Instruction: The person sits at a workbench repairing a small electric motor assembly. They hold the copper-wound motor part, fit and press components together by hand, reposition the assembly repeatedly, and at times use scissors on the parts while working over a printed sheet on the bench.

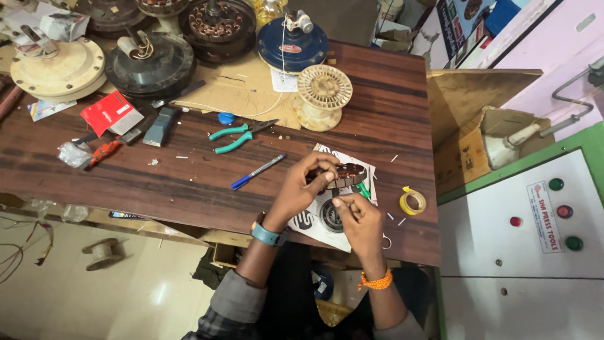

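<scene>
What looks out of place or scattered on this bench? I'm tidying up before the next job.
Small white scraps lie loose on the wooden table around the yellow tape roll. Near the table's left end a crumpled plastic wrapper lies beside orange-handled pliers.

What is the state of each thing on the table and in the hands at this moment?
Left hand: grips the wound stator.
Wound stator: held above the paper sheet.
Right hand: fingers pinched at the stator's lower edge.
Pliers: lying flat, handles spread.
Blue pen: lying flat on the table.
Yellow tape roll: lying flat.
Plastic spool: empty.
</scene>
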Demonstrator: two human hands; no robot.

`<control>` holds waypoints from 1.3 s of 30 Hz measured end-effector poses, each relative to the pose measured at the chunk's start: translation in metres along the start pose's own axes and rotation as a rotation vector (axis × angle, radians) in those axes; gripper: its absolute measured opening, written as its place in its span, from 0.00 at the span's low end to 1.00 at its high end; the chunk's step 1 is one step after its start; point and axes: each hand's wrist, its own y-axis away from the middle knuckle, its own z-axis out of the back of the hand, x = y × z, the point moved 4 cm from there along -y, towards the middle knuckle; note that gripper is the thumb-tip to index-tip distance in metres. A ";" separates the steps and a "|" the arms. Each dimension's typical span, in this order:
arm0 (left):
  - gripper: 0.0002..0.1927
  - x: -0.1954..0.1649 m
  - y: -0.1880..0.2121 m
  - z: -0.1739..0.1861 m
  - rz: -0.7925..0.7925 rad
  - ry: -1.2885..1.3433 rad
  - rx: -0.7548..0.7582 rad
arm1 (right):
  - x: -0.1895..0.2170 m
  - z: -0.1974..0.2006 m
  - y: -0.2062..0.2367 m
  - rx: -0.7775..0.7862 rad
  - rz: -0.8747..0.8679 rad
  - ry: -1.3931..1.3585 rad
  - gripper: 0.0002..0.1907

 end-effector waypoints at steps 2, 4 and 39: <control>0.17 -0.008 0.019 -0.011 -0.122 -0.263 -0.050 | -0.014 0.005 0.018 -0.013 -0.013 -0.018 0.04; 0.23 -0.017 0.035 -0.026 -0.222 -0.490 -0.095 | -0.025 0.015 0.036 -0.006 -0.048 -0.068 0.05; 0.50 -0.037 0.007 0.006 0.122 0.095 -0.093 | 0.125 0.015 -0.092 0.177 0.591 0.283 0.04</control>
